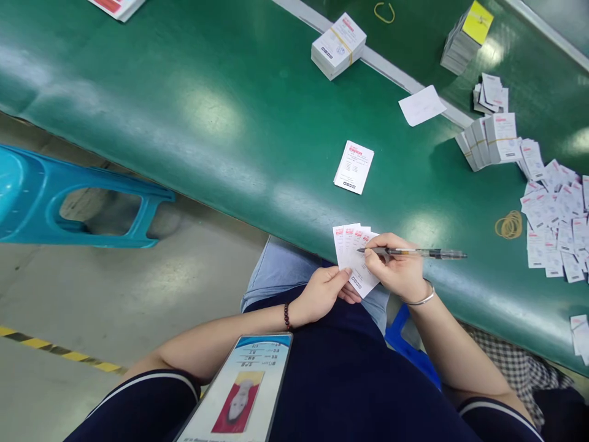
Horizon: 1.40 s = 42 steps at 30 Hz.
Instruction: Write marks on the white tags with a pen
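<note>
The left hand (326,290) is clamped on a fan of cards (353,258), thumb on top, held at the near edge of the worktop (216,153). The right hand (396,265) is closed around a pen (427,253), its point over the fan; whether it touches paper I cannot tell. The step in hand looks like marking or checking the cards; a further stroke would call for a firm left grip and clear space under the point.

From the fan, a pile (354,167) lies at 12 o'clock, a bundle (338,46) well beyond it, and rubber bands (508,225) near 3. The cards carry red headings and dark blocks at the foot, too small to read. The badge (264,356) has print I cannot make out.
</note>
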Motion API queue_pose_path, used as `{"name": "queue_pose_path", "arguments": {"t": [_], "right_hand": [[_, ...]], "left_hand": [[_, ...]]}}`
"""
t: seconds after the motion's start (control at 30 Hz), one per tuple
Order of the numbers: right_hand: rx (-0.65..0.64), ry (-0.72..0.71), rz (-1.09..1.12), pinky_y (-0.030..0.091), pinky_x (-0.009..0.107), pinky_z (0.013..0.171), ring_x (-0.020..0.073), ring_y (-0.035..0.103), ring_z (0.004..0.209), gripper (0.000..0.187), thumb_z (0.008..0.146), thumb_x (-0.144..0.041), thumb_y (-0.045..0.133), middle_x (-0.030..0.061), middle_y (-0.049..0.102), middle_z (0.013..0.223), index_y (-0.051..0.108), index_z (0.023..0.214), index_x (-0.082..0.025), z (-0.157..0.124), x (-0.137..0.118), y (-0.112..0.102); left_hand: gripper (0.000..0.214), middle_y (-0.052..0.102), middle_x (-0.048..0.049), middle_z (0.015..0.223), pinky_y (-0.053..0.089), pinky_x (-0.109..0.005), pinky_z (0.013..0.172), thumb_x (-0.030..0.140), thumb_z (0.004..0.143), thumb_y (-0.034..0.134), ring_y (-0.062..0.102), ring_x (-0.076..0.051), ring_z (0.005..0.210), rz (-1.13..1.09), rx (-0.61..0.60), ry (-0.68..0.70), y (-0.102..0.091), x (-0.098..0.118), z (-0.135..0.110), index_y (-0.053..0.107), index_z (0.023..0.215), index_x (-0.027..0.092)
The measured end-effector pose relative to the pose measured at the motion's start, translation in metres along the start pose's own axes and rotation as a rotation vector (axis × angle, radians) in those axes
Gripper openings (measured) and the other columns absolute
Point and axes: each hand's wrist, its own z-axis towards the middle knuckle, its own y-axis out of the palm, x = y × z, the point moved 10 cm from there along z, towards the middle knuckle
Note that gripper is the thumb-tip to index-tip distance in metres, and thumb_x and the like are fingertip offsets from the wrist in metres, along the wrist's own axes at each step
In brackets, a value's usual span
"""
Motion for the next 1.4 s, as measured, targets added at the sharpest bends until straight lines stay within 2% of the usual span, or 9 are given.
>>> {"name": "queue_pose_path", "arguments": {"t": [0.37,0.73,1.07,1.27,1.4], "right_hand": [[0.027,-0.081,-0.103,0.045,0.021,0.057,0.0078,0.053,0.062,0.010,0.067,-0.008,0.059,-0.0018,0.057,0.070,0.055,0.075,-0.014,-0.004,-0.001,0.006],[0.027,-0.101,-0.139,0.043,0.020,0.058,0.0064,0.051,0.061,0.009,0.067,-0.008,0.058,-0.0028,0.056,0.068,0.055,0.073,-0.013,-0.002,-0.005,0.006],[0.034,-0.116,-0.148,0.042,0.020,0.057,0.0067,0.051,0.060,0.011,0.066,-0.007,0.058,-0.0025,0.055,0.067,0.054,0.073,-0.013,-0.001,-0.007,0.006],[0.046,0.010,-0.002,0.040,0.018,0.051,0.0054,0.049,0.057,0.014,0.068,-0.007,0.058,-0.0037,0.055,0.070,0.055,0.078,-0.016,-0.006,0.005,-0.001],[0.075,0.038,-0.049,0.041,0.019,0.053,0.0055,0.048,0.057,0.014,0.068,-0.006,0.059,-0.0034,0.054,0.067,0.056,0.077,-0.016,-0.013,0.006,-0.007]], "left_hand": [[0.054,0.060,-0.0178,0.074,0.051,-0.031,0.066,0.054,0.080,0.052,0.061,-0.019,0.065,0.016,0.006,0.006,0.000,0.001,0.000,0.054,0.082,0.000],[0.060,0.060,-0.0164,0.073,0.051,-0.027,0.064,0.059,0.073,0.056,0.061,-0.018,0.064,-0.015,0.013,-0.009,0.000,0.001,0.000,0.054,0.081,0.000],[0.058,0.060,-0.0168,0.074,0.051,-0.029,0.065,0.058,0.076,0.054,0.061,-0.018,0.065,0.007,0.008,-0.002,0.000,-0.001,0.001,0.055,0.081,0.000],[0.055,0.060,-0.0163,0.073,0.051,-0.027,0.063,0.055,0.077,0.054,0.061,-0.018,0.063,-0.014,0.005,0.015,0.001,0.002,0.001,0.054,0.082,0.001],[0.055,0.060,-0.0159,0.073,0.051,-0.027,0.063,0.055,0.077,0.054,0.061,-0.017,0.063,-0.009,0.009,0.009,0.001,0.002,0.001,0.054,0.083,0.000]]}}
